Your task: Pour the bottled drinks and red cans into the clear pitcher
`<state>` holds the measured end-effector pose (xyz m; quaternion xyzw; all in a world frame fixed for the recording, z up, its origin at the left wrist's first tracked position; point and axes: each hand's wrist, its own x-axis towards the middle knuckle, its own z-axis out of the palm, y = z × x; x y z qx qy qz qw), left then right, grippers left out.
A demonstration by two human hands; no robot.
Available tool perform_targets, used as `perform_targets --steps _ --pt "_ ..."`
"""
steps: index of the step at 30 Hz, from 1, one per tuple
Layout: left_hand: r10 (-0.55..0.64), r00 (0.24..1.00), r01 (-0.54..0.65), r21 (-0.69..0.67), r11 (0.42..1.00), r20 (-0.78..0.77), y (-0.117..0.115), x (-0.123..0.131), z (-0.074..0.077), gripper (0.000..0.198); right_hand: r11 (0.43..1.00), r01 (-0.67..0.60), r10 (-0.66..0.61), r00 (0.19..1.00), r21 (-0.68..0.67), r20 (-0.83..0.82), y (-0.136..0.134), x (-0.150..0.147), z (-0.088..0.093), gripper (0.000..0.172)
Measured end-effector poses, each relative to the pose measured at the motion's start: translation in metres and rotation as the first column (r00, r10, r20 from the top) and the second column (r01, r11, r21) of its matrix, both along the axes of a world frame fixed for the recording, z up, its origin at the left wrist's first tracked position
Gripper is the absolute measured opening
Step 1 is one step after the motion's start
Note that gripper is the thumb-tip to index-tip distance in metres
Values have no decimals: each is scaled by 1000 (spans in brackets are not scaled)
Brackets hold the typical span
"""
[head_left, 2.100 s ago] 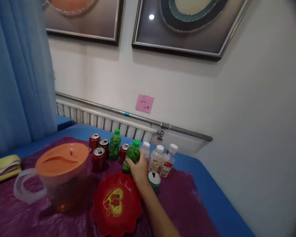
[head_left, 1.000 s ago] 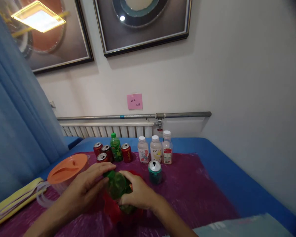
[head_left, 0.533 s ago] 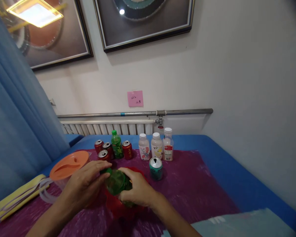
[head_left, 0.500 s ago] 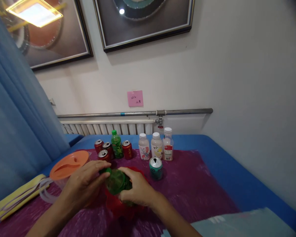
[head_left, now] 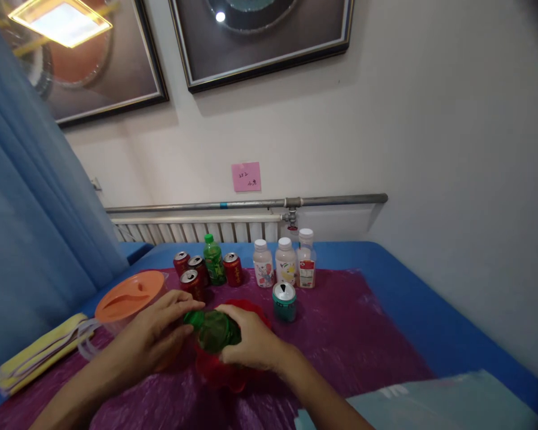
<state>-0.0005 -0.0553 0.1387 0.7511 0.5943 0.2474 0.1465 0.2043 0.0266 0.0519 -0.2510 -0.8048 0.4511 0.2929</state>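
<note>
My right hand [head_left: 247,344] is wrapped round the body of a small green bottle [head_left: 215,330], held tilted with its cap end toward the left. My left hand [head_left: 155,335] has its fingers closed on the green cap [head_left: 192,317]. The bottle hangs just above a red scalloped dish [head_left: 226,375] on the purple cloth; my hands hide most of the dish.
A pitcher with an orange lid [head_left: 128,296] stands to the left. Behind are red cans [head_left: 192,280], another green bottle [head_left: 214,260], three white bottles [head_left: 286,262] and a teal can [head_left: 284,301]. Yellow cloths [head_left: 36,358] lie far left. The wall and radiator pipe [head_left: 246,204] lie behind.
The bottle went from standing among the drinks, with only my right hand on it, to being held in both hands over the red dish. In the last half second little moved.
</note>
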Motion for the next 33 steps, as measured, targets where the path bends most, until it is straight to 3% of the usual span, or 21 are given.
perform_targets --steps 7,11,15,18,21,24,26,29,31,33 --pt "245 968 -250 107 962 54 5 10 -23 42 995 66 -68 998 79 14 -4 -8 2 57" --pt "466 881 -473 107 875 82 4 18 -34 41 979 92 -101 994 183 37 -6 -12 0 52" --pt "571 814 -579 76 812 104 -1 18 -33 46 963 73 -97 992 261 84 -7 -15 -2 47" --pt "596 779 -618 78 782 197 -14 13 -30 49 971 91 -107 992 223 60 -7 -14 -3 46" --pt "554 797 -581 55 812 239 -29 4 -40 50 981 162 -160 987 109 -23 -6 -12 -3 50" --pt "408 911 -396 -149 906 54 -40 -3 -72 42 977 213 -211 975 21 -69 -5 -12 -4 55" --pt "289 957 -285 -288 914 -29 -45 -3 -98 31 977 212 -211 975 3 -70 -4 -12 -4 59" --pt "233 972 -228 -346 910 -26 -52 5 -125 17 978 209 -209 975 -6 -74 -4 -14 -5 61" --pt "215 977 -198 -366 909 4 -54 10 -131 7 976 215 -216 973 -10 -79 -4 -15 -6 60" --pt "232 972 -201 -357 912 47 -55 8 -129 12 976 219 -219 971 -12 -94 -4 -16 -7 59"
